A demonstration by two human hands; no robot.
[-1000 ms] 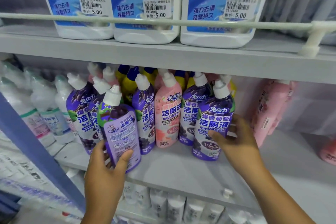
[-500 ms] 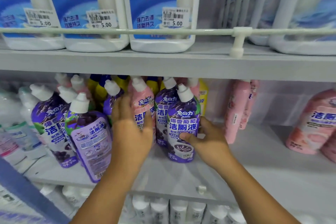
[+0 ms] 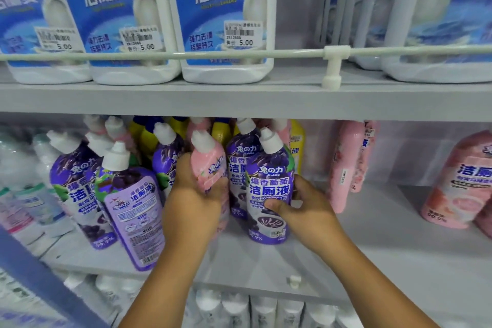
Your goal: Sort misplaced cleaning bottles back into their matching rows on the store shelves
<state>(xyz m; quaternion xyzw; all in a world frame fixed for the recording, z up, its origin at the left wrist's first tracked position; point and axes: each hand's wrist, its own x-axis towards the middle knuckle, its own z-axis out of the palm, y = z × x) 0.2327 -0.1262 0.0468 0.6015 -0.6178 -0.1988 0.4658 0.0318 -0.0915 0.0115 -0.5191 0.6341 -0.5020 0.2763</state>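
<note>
head view is showing the left hand (image 3: pixel 195 196) wrapping round the waist of a pink toilet-cleaner bottle (image 3: pixel 209 165) that is standing among the purple grape bottles on the middle shelf (image 3: pixel 266 263), fingers curled over its left shoulder and thumb crossing its front. the right hand (image 3: pixel 300 205) is cupping the front purple grape bottle (image 3: pixel 269 186) just beside it, thumb lying across the lower label and fingers bending round the right side; how far they are reaching behind i cannot tell.

the pink bottle is looking like a full plastic squeeze bottle with a glossy sleeve, so i am judging it moderately heavy, fairly stiff but giving a little under a squeeze, and slippery on the film. the waist below the shoulder, where the hand is sitting, seems the best hold; the angled white cap (image 3: pixel 202 141) is narrow and would twist in the fingers. its neighbours are crowding it on both sides, so a straight upward draw, then out, is seeming wise. the matching pink row (image 3: pixel 346 165) is standing further right on the same shelf. both forearms are reaching up from below, wrists roughly level, left hand tilting slightly inward.
</note>
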